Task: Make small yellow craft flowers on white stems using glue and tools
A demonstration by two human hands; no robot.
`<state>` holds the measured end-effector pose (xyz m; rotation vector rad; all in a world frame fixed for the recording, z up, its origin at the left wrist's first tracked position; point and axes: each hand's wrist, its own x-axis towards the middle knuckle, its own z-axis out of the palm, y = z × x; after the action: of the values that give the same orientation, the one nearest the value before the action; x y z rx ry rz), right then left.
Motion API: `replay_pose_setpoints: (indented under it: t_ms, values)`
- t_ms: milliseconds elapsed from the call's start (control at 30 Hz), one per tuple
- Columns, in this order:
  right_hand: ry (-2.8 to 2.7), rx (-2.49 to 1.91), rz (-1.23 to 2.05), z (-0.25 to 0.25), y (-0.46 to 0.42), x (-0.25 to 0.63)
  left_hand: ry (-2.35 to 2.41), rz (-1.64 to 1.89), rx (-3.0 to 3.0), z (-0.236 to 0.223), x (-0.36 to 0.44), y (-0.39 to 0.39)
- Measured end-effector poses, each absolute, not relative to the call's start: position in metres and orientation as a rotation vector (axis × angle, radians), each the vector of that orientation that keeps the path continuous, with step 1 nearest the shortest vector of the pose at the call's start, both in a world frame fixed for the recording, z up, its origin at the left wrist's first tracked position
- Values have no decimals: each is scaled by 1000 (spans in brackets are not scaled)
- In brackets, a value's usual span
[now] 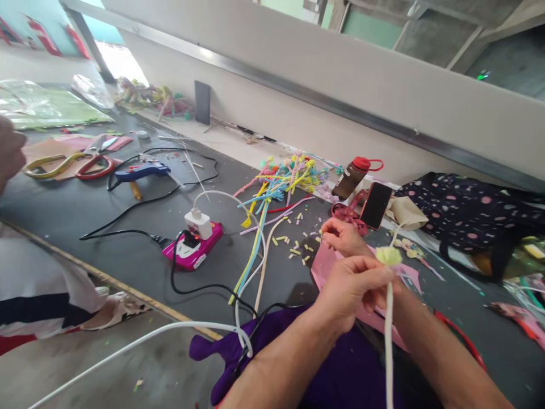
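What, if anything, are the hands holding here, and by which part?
Left hand: a pale stem, just below its yellow tuft. Right hand: whether it holds anything cannot be told.

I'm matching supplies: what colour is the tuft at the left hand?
The tuft is pale yellow; see head view.

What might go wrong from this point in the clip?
The right hand is beside loose cut pieces and could scatter them. The left hand grips a pale stem just above the right forearm, so a bump might jolt its yellow tuft. A black cord runs from the magenta power strip toward the purple cloth; a snag could tug the strip.
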<state>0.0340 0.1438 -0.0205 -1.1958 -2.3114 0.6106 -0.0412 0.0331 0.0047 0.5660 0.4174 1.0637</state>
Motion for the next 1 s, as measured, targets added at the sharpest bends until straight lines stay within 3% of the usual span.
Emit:
replay_pose_setpoints:
  t_ms: [267, 567, 833, 1000]
  values:
    - [-1639, -1345, 973, -18, 58, 143, 495, 998, 566, -7, -32, 42]
    - [-1698, -1220, 669, -3, 19, 155, 631, 907, 578, -18, -15, 44]
    - [-1895, -1122, 188, -10, 18, 147, 705, 904, 691, -24, -7, 44]
    - [-1904, -1162, 136, -17, 20, 143, 729, 891, 703, -24, -5, 43]
